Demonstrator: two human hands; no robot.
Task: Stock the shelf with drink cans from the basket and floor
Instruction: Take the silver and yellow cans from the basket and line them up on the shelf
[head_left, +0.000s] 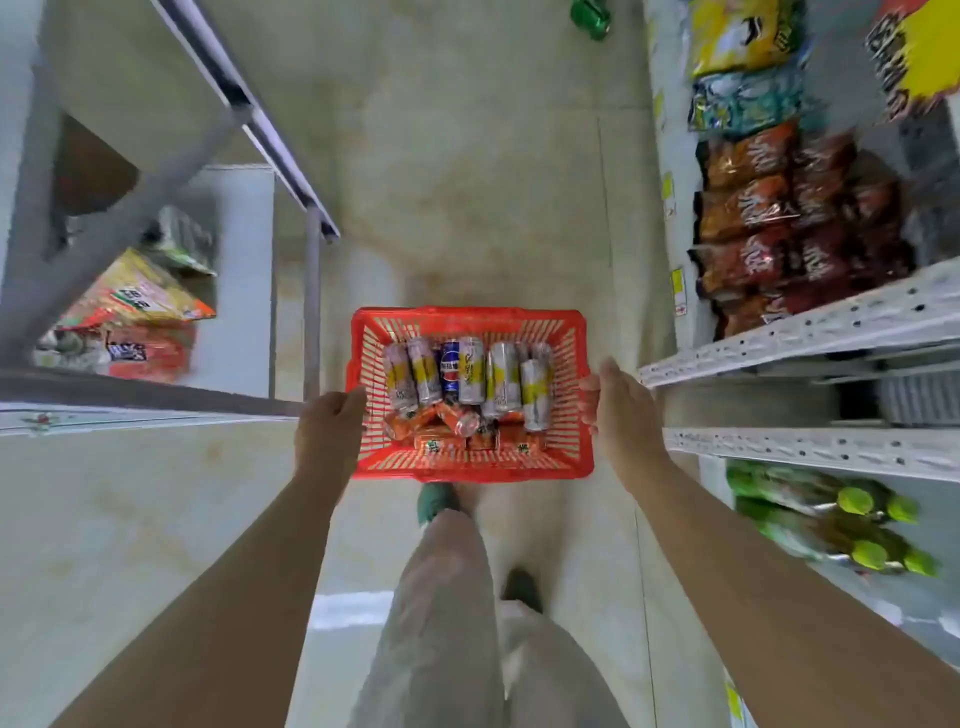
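I carry a red plastic basket in front of me, above the floor. My left hand grips its left rim and my right hand grips its right rim. Inside lie several silver-and-yellow drink cans, one blue can and several orange cans at the near side. A green can lies on the floor far ahead. The white shelf unit stands on my right.
Snack bags fill the right shelf's upper level, and green bottles lie lower down. On the left stands a grey metal rack with packets. The tiled aisle floor runs ahead between them. My legs and feet are below the basket.
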